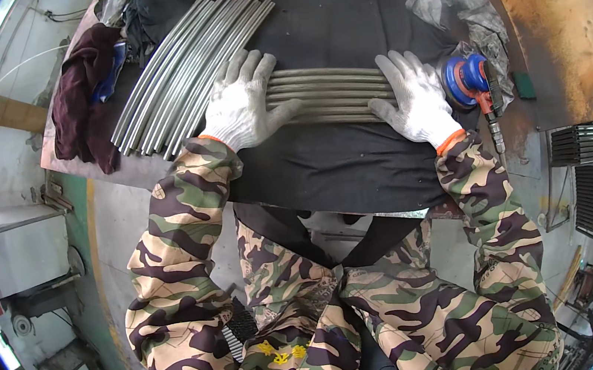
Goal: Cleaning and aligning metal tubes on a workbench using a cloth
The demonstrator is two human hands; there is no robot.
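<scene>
Several dull grey metal rods lie side by side across the black cloth in front of me. Over their left ends my left hand, in a white knitted glove with grey fingers, lies with its fingers stretched out. My right hand, gloved alike, rests on the right ends, fingers extended and thumb apart. Both palms face down, so the rod ends beneath them are hidden. Left of my left hand is a row of shinier metal rods, set at a slant and close to that hand.
A blue and orange disc sander with a hose fitting lies just right of my right hand. Behind it is crumpled clear plastic; a brown board stands farther right. A maroon cloth lies at the table's left edge.
</scene>
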